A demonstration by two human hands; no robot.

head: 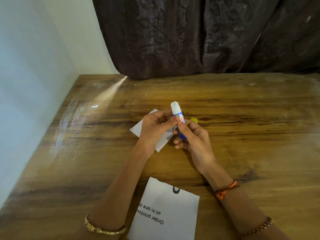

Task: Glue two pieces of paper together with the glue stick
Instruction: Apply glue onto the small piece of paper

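An uncapped glue stick [177,113] with a blue body and white glue tip stands nearly upright above the table's middle. My right hand [194,141] grips its lower end. My left hand [155,130] pinches its upper body with thumb and fingers. Under my left hand a small white paper [138,129] lies on the table, partly hidden. A larger white paper [166,210] with printed text lies near the front edge between my forearms. The yellow cap [194,120] rests on the table just right of the stick.
The wooden table [251,129] meets a pale wall [31,84] on the left. A dark patterned curtain [199,37] hangs along the table's far edge.
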